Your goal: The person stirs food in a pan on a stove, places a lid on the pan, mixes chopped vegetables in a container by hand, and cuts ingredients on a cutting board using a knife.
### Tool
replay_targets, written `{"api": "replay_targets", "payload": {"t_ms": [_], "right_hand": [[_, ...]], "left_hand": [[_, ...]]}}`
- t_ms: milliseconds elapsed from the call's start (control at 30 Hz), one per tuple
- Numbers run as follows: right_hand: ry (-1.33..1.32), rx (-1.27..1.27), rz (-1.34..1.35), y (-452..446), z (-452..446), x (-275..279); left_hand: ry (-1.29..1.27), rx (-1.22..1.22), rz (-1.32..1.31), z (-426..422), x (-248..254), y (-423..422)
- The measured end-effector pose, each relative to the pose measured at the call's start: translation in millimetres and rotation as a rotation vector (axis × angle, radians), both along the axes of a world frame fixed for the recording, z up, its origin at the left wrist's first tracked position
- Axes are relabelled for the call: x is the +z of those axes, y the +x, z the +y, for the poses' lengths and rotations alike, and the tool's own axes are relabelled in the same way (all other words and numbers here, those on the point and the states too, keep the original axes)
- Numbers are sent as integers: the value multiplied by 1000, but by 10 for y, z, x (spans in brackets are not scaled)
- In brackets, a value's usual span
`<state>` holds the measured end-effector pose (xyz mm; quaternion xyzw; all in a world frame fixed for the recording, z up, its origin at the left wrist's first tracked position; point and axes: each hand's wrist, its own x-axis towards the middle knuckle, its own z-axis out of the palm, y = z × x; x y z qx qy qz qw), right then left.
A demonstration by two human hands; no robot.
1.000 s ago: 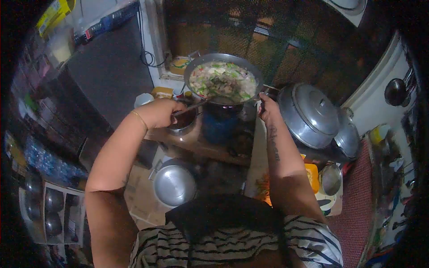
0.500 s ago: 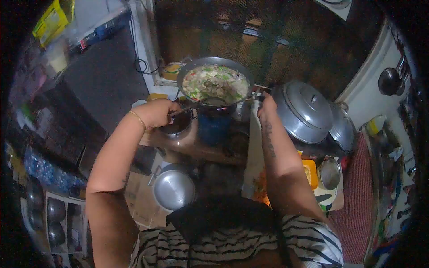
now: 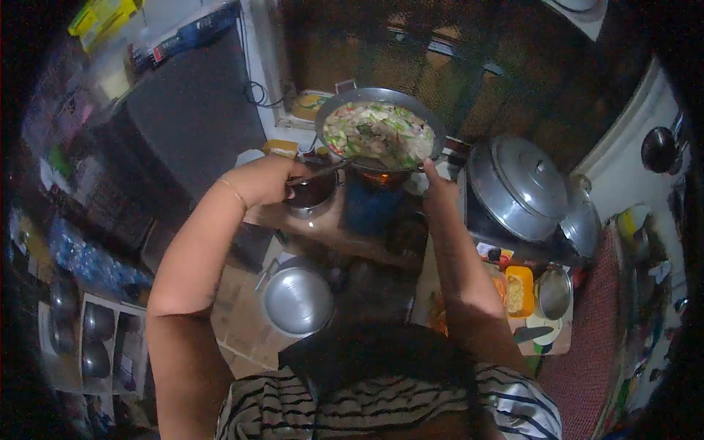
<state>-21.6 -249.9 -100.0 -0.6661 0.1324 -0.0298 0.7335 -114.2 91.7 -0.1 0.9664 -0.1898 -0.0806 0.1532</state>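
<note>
1. Left hand [image 3: 275, 178]: closed around the dark, slender handle of a cooking utensil [image 3: 321, 174]. The utensil's far end is hard to make out against the wok.
2. Right hand [image 3: 441, 189]: gripping the near right edge of a wide, round, grey metal wok [image 3: 419, 104]. The hand covers the grip point; the wrap of the fingers is hidden.
3. A silver metal pot with dark contents [image 3: 314, 214] sits just below and right of the left hand, its far side partly covered by the utensil.
4. A large, domed, silver lidded pot [image 3: 519, 187] stands right of the right hand; its contents are concealed.
5. An orange plastic container [image 3: 520, 270], below and right of the right hand, holds pale yellow pieces.
6. Wok position: between and beyond both hands, above an orange flame [image 3: 380, 178].
7. Wok appearance: nearly full of pale, chunky food [image 3: 378, 130] with green and some red pieces, darker at centre.
</note>
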Motion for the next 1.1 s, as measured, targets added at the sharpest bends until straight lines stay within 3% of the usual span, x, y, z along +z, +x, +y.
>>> {"api": "replay_targets", "payload": {"t_ms": [100, 200, 300, 400, 500, 567, 633, 700, 767, 867, 1000, 1100], "right_hand": [[-28, 116, -48, -341, -401, -619], [-94, 100, -141, -617, -896, -1623], [-44, 44, -142, -987, -1350, -2338], [230, -31, -94, -1538, -1450, -2244], [60, -18, -106, -1963, -1526, -2221], [-155, -59, -75, -2165, -1534, -2189], [-241, -29, -23, -2407, -1398, -1473], [-166, 2, 54, -2530, -1399, -1360], [73, 29, 143, -2638, -1576, -1764], [-143, 16, 2, -2629, -1784, -2605], [-537, -54, 91, -2677, -1752, -2448], [-391, -74, 50, -2706, -1866, -2728]], "left_hand": [[100, 50, -21, -181, 269, -241], [28, 207, -41, -259, 353, -422], [-79, 158, -129, -231, 240, -322], [-83, 125, -131, -254, 111, -87], [63, 77, -249, -256, -197, 279], [-69, 171, -151, -460, -77, 256], [-116, 222, -117, -595, 32, 230], [-90, 242, -154, -652, 110, 236], [-135, 254, -220, -677, 116, 312], [-146, 251, -289, -600, -118, 607], [-9, 284, -223, -707, -448, 847], [67, 253, -221, -841, -404, 622]]}}
